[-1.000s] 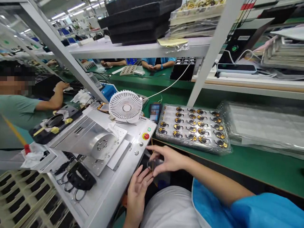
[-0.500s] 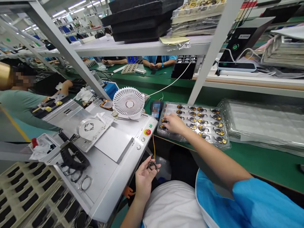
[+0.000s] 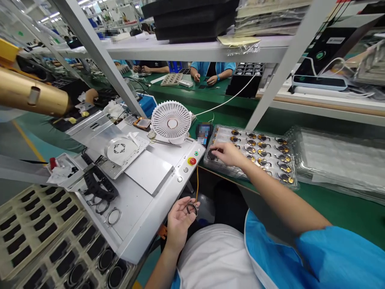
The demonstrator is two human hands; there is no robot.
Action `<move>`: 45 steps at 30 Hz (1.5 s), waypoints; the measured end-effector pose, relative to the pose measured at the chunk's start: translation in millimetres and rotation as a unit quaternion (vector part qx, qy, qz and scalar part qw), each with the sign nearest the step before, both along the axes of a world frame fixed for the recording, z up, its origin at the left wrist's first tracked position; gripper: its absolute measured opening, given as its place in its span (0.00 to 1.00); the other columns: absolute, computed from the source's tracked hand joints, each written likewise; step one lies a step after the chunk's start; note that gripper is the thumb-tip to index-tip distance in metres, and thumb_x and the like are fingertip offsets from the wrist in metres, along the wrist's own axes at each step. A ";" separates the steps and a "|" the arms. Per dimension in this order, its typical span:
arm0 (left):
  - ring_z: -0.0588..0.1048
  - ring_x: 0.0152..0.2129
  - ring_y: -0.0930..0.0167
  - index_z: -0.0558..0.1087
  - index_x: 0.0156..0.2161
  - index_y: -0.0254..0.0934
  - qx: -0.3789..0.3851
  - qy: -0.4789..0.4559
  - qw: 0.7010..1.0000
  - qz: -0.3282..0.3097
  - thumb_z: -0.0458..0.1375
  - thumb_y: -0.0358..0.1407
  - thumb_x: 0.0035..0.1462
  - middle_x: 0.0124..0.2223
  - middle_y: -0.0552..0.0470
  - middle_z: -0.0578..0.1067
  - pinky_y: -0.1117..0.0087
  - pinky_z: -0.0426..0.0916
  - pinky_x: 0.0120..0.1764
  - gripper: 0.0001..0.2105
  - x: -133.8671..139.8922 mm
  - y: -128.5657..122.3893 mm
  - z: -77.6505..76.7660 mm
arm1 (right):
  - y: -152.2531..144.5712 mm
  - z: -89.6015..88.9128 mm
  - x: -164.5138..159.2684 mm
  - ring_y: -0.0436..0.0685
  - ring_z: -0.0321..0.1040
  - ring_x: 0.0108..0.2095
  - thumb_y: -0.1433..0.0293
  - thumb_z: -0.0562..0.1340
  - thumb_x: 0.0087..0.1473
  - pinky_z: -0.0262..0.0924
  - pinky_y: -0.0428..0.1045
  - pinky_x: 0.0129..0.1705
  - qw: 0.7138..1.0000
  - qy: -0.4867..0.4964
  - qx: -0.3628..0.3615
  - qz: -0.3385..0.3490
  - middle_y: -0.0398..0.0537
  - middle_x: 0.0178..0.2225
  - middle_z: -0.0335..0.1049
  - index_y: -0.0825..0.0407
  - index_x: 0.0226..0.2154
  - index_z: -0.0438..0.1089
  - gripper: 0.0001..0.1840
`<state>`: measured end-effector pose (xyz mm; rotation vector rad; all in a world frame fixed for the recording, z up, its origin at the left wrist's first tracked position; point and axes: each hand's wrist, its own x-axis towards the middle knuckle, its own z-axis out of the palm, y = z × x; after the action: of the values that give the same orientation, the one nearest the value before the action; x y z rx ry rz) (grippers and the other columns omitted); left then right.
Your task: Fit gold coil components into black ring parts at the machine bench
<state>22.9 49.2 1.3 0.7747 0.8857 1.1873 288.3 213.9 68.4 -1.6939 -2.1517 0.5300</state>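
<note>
Low in front of my body, my left hand [image 3: 179, 218] holds a dark ring-shaped metal frame [image 3: 191, 209], like a watch case, between thumb and fingers. My right hand [image 3: 229, 155] is at the left side of a clear plastic tray [image 3: 240, 173]. Its thumb and fingertips grip a dark round part [image 3: 212, 154], which looks tilted up at the tray's near left corner. Several round dark parts with gold patches and thin curved tails, such as one round part [image 3: 262, 153], lie in rows in the tray.
Left of the tray stands a white machine with a red button [image 3: 191, 161] and a small white fan [image 3: 171, 122]. Loose rings [image 3: 113, 216] lie on its near side. Beige trays [image 3: 45, 237] are at lower left; stacked clear trays [image 3: 337, 156] are at right. A co-worker's hands [image 3: 207, 78] are across the bench.
My right hand's fingers have tilted up a dark round part at the tray's left corner. My left hand still holds the ring-shaped frame, slightly turned. The view has shifted a little.
</note>
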 end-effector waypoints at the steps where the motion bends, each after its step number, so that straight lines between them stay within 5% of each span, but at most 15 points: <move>1: 0.81 0.46 0.61 0.77 0.52 0.40 0.003 -0.010 1.000 -0.022 0.75 0.41 0.48 0.55 0.40 0.78 0.61 0.75 0.50 0.26 1.1 2.0 4.7 | -15.6 -2.3 -5.9 0.57 0.77 0.37 0.71 0.59 0.63 0.70 0.49 0.41 0.994 0.106 0.002 0.035 0.52 0.40 0.80 0.53 0.50 0.78 0.17; 3: 0.82 0.43 0.62 0.76 0.55 0.43 0.008 -0.032 0.997 -0.066 0.76 0.43 0.45 0.60 0.39 0.75 0.63 0.76 0.47 0.30 3.2 7.4 14.6 | -48.2 -8.0 -22.3 0.55 0.76 0.33 0.68 0.63 0.62 0.72 0.48 0.36 0.950 0.296 0.008 0.102 0.51 0.38 0.79 0.53 0.46 0.80 0.13; 6: 0.83 0.39 0.64 0.75 0.57 0.45 0.007 -0.057 0.992 -0.114 0.77 0.47 0.42 0.61 0.40 0.74 0.67 0.75 0.42 0.36 2.0 15.8 26.2 | -87.0 -14.6 -46.6 0.54 0.77 0.34 0.68 0.65 0.62 0.72 0.47 0.35 0.904 0.393 0.046 0.159 0.50 0.37 0.79 0.51 0.38 0.81 0.08; 13: 0.83 0.38 0.59 0.74 0.59 0.40 0.004 -0.017 0.992 -0.122 0.78 0.51 0.36 0.60 0.35 0.73 0.66 0.76 0.38 0.44 -14.3 9.6 27.7 | -101.4 -18.0 -67.0 0.55 0.75 0.34 0.65 0.64 0.64 0.71 0.49 0.36 0.934 0.333 0.027 0.131 0.51 0.37 0.78 0.51 0.52 0.77 0.16; 20: 0.83 0.37 0.60 0.72 0.62 0.43 0.001 -0.039 0.996 -0.074 0.77 0.53 0.36 0.64 0.34 0.69 0.67 0.74 0.35 0.46 -18.5 -0.7 21.4 | -96.9 -16.2 -78.6 0.55 0.76 0.36 0.70 0.61 0.65 0.70 0.48 0.37 0.908 0.355 0.079 0.206 0.53 0.39 0.78 0.51 0.38 0.78 0.09; 25: 0.83 0.40 0.57 0.75 0.58 0.36 -0.010 -0.027 0.998 -0.050 0.77 0.50 0.39 0.45 0.38 0.82 0.65 0.75 0.38 0.41 -27.5 5.1 23.1 | -79.0 -5.2 -88.8 0.57 0.73 0.40 0.69 0.60 0.65 0.68 0.50 0.41 0.915 0.295 0.057 0.269 0.54 0.40 0.75 0.51 0.33 0.70 0.08; 28: 0.82 0.41 0.58 0.75 0.58 0.36 0.001 -0.018 1.000 0.009 0.76 0.49 0.42 0.41 0.41 0.83 0.66 0.74 0.40 0.38 -35.2 9.0 26.4 | -44.6 2.5 -112.0 0.55 0.72 0.32 0.67 0.62 0.63 0.65 0.49 0.35 0.932 0.321 -0.008 0.167 0.48 0.32 0.74 0.51 0.32 0.65 0.08; 32: 0.82 0.42 0.58 0.73 0.61 0.36 0.034 0.016 0.998 0.049 0.75 0.48 0.44 0.43 0.39 0.83 0.67 0.74 0.40 0.40 -45.1 3.8 27.8 | 3.9 12.1 -146.8 0.50 0.63 0.18 0.70 0.62 0.61 0.58 0.45 0.25 0.927 0.326 -0.185 0.004 0.36 0.19 0.66 0.50 0.31 0.62 0.08; 37: 0.83 0.41 0.58 0.67 0.66 0.38 0.080 0.101 0.987 0.095 0.76 0.43 0.44 0.54 0.34 0.79 0.66 0.76 0.40 0.44 -46.7 -16.9 21.8 | -5.2 7.4 -140.9 0.51 0.65 0.22 0.66 0.71 0.52 0.56 0.45 0.28 0.936 0.326 -0.124 -0.053 0.34 0.18 0.65 0.50 0.36 0.65 0.15; 39: 0.83 0.43 0.56 0.66 0.67 0.40 0.102 0.172 0.973 0.113 0.77 0.36 0.43 0.64 0.32 0.71 0.62 0.78 0.41 0.45 -40.8 -21.2 20.8 | -32.3 -0.1 -130.5 0.51 0.65 0.23 0.58 0.71 0.53 0.57 0.45 0.26 0.910 0.387 -0.148 -0.024 0.37 0.20 0.66 0.51 0.35 0.66 0.18; 42: 0.81 0.49 0.51 0.68 0.65 0.42 0.156 0.278 0.944 0.078 0.77 0.31 0.41 0.72 0.34 0.59 0.57 0.79 0.45 0.44 -26.6 -16.6 21.3 | -74.7 -11.3 -121.5 0.53 0.69 0.26 0.48 0.69 0.52 0.61 0.46 0.25 0.834 0.488 -0.253 0.051 0.46 0.28 0.74 0.53 0.35 0.72 0.25; 45: 0.73 0.59 0.46 0.71 0.63 0.39 0.188 0.325 0.927 0.019 0.76 0.32 0.41 0.68 0.35 0.67 0.53 0.74 0.55 0.41 -12.4 -4.3 23.9 | -96.5 -16.4 -118.3 0.53 0.70 0.30 0.47 0.70 0.52 0.65 0.47 0.29 0.796 0.552 -0.247 0.035 0.46 0.32 0.75 0.53 0.38 0.75 0.26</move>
<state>10.5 44.9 25.2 1.5251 1.2282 1.1620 169.9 117.4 51.9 -0.9827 -1.2173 1.6982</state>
